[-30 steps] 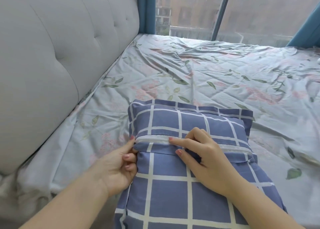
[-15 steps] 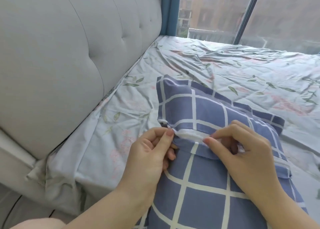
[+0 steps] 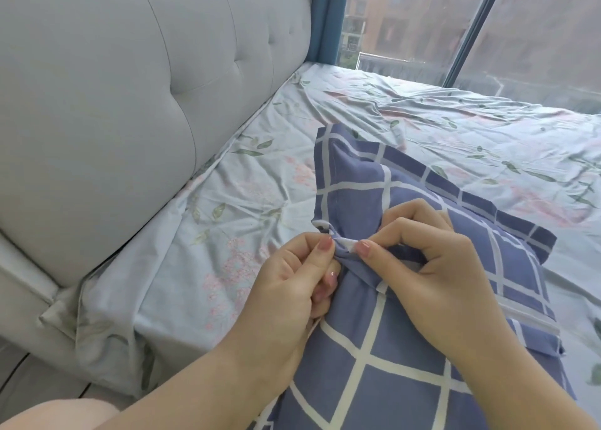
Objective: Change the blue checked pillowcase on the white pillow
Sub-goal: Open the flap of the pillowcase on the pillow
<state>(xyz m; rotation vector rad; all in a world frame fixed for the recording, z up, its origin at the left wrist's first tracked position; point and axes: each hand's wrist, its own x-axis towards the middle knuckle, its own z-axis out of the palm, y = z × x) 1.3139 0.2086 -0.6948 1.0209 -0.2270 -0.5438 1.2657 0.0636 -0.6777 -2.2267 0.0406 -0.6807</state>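
Blue checked cotton pillowcase (image 3: 406, 364) is lying at the bed's near edge, close to the headboard, still covering the pillow; the white pillow itself isn't showing. Left hand (image 3: 292, 276) and right hand (image 3: 432, 267) are both pinching the left end of the white strip (image 3: 530, 322) along the opening, fingertips close together. Looks early: the opening is only getting worked, with removal and refitting all left. Can't tell if it's a zip. Rumpled pale floral bedsheet (image 3: 227, 234) is lying underneath. Grey tufted headboard (image 3: 130, 88) is standing on the left, teal curtain (image 3: 325, 16) and large window (image 3: 422, 16) beyond.
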